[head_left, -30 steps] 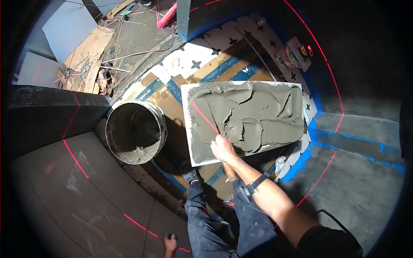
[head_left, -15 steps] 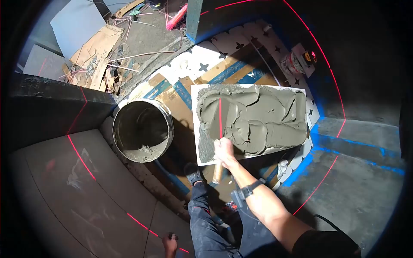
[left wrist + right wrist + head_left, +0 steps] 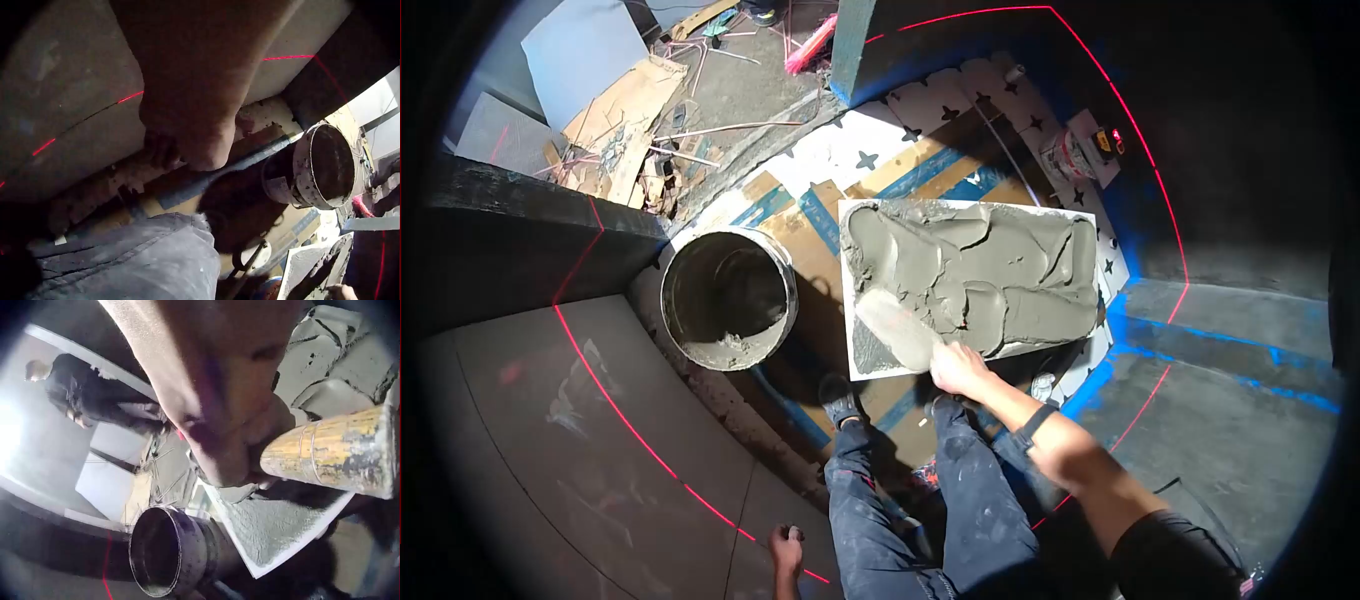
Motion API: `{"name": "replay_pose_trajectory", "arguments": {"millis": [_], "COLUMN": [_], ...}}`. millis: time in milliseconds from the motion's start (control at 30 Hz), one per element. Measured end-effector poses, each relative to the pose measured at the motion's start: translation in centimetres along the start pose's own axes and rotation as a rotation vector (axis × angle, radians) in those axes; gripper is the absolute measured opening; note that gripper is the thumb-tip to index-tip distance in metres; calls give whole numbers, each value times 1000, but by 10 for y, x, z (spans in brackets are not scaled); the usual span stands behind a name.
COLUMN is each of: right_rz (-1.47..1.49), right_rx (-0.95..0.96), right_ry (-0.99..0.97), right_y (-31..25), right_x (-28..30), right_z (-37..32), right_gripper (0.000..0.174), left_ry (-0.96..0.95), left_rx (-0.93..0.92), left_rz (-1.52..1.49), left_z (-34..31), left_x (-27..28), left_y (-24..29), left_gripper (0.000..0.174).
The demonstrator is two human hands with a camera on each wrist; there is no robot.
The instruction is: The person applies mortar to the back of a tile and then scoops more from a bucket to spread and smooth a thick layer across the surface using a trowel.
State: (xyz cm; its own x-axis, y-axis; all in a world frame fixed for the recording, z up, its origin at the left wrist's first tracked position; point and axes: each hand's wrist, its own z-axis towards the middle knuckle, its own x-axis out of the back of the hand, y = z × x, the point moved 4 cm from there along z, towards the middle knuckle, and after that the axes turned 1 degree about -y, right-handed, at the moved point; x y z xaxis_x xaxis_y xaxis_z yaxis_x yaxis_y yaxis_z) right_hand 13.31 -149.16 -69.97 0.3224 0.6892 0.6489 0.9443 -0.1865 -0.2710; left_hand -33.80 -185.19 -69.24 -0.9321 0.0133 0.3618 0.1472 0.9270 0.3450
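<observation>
My right hand (image 3: 960, 370) grips a trowel (image 3: 898, 330), its flat blade lying over the near left corner of a large white-edged tile (image 3: 849, 345). Thick grey mortar (image 3: 1010, 255) covers most of the tile in uneven ridges, thinner at that near left corner. In the right wrist view the trowel's worn wooden handle (image 3: 331, 453) sticks out past my fist, and the blade is mostly hidden. Off to the left, my left hand (image 3: 786, 550) hangs loosely curled beside my leg and holds nothing.
A mortar-smeared bucket (image 3: 790, 285) stands left of the tile, with some mortar inside. Cardboard (image 3: 810, 265) with blue tape covers patterned floor tiles. A laser level (image 3: 1110, 142) at the back right casts red lines. Another person (image 3: 81, 394) appears in the right wrist view.
The trowel has swept over the tile's left part and turned from edge-on to flat near the close left corner. Mortar now lies smoother at the far left corner. The left hand stays low.
</observation>
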Motion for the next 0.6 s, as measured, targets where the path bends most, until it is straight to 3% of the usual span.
{"name": "replay_pose_trajectory", "arguments": {"millis": [33, 167, 233, 300, 333, 367, 400, 433, 500, 567, 600], "right_rz": [-174, -253, -42, 414, 622, -21, 617, 716, 54, -241, -254], "right_rx": [59, -219, -247, -382, -390, 229, 12, -325, -128, -159, -78], "right_ry": [-59, 146, 344, 92, 94, -103, 120, -158, -50, -40, 54], "right_y": [11, 66, 107, 98, 66, 83, 83, 16, 11, 15, 16], "right_x": [-1, 30, -2, -36, -39, -111, -139, -73, -70, -53, -35], "right_z": [-13, -31, -21, -14, -25, -1, -12, -52, -59, -58, -60], "right_gripper": [29, 24, 28, 28, 23, 18, 26, 22, 26, 28, 24], "left_ry": [-4, -33, -57, -87, -27, -25, -31, -39, -75, -75, -50], "left_rx": [-4, -57, -49, -49, 58, 67, 64, 54, 6, -125, -118], "left_rz": [2, -91, -72, -15, -50, -45, 29, 105, 75, -7, -48], "left_z": [2, 3, 6, 10, 12, 8, 5, 3, 5, 6, 8], "left_x": [-1, -2, -1, 3, 5, 4, 6, 7, 9, 14, 14], "left_y": [3, 7, 0, -12, -22, -17, -4, 9, 14, 25, 22], "left_gripper": [9, 7, 7, 7, 4, 4, 4, 3, 3, 4, 4]}}
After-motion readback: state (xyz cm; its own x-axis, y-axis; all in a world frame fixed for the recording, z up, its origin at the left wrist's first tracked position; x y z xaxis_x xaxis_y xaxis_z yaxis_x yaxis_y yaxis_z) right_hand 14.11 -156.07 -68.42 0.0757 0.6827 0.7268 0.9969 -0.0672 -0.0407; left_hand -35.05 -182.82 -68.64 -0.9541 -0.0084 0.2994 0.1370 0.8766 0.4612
